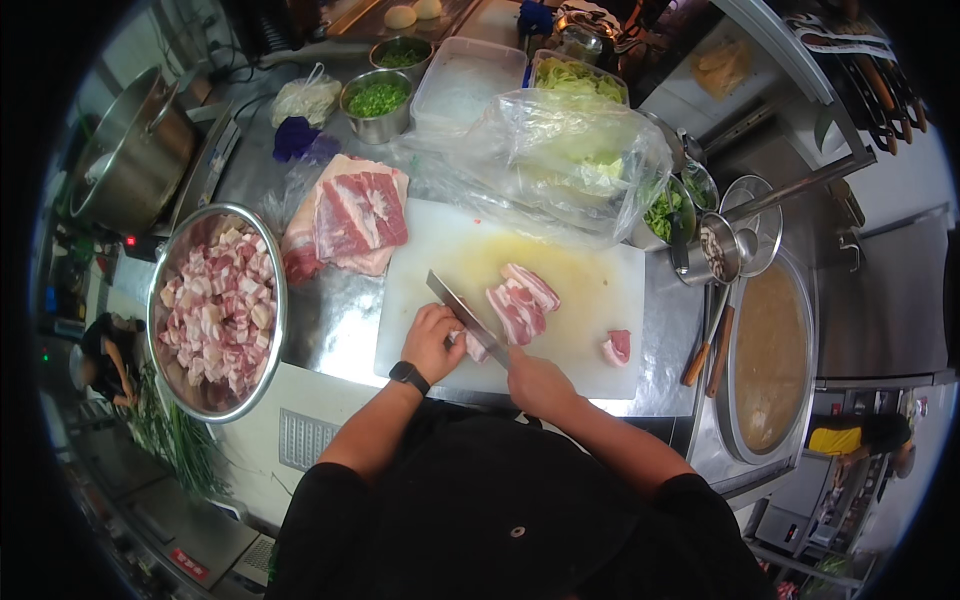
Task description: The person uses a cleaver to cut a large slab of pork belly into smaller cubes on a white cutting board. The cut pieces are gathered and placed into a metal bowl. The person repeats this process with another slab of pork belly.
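My right hand (541, 382) grips the handle of a cleaver (471, 321), whose blade slants up and left over the white cutting board (435, 225). Close against the blade, my left hand (433, 341) presses a strip of raw pork belly (474, 348) onto the board; the fingers partly hide it. A smartwatch (409, 377) is on the left wrist. Just right of the blade lie a few cut pork belly strips (517, 309). A small pork chunk (617, 348) sits apart near the board's right edge.
A steel bowl of pork cubes (217, 315) stands left, with slabs of pork belly (361, 210) beside the board. Behind it lie a clear plastic bag (577, 165) and a pot of chopped greens (376, 103). Rightward is a large vat of brown liquid (771, 360). Two other people appear farther off.
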